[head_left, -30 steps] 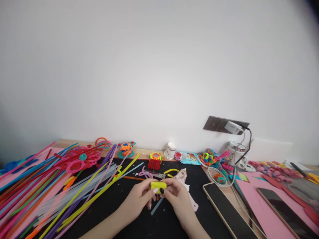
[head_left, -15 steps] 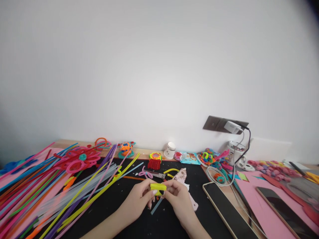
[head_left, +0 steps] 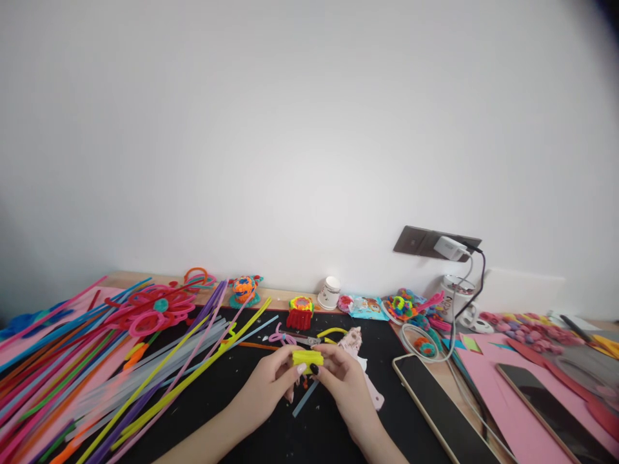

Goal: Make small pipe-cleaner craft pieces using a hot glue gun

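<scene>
Between my two hands, over the black mat (head_left: 271,438), is a small yellow bundle of pipe cleaners (head_left: 307,362), laid side by side into a block. My left hand (head_left: 268,381) pinches its left end, thumb on the near face. On the right end sits the dark-nailed thumb of my right hand (head_left: 345,381), its fingers curled behind. Beneath the hands lies a translucent stick (head_left: 305,399). A pale pink tool (head_left: 372,390), partly covered by my right hand, rests beside it. Just beyond the hands are a lilac pipe-cleaner bow (head_left: 282,336) and a curved yellow piece (head_left: 331,332).
Many long coloured pipe cleaners (head_left: 53,367) and translucent sticks (head_left: 145,374) spread over the left side. Along the wall stand a paper cup (head_left: 329,292) and fuzzy ornaments (head_left: 244,290). To the right lie two phones (head_left: 438,406), a white cable (head_left: 449,351), a mug (head_left: 454,298) and pink sheets (head_left: 503,386).
The yellow bundle is turned slightly and sits a little higher between the hands. My thumbs have shifted slightly upward on its near face. The surrounding things have not moved.
</scene>
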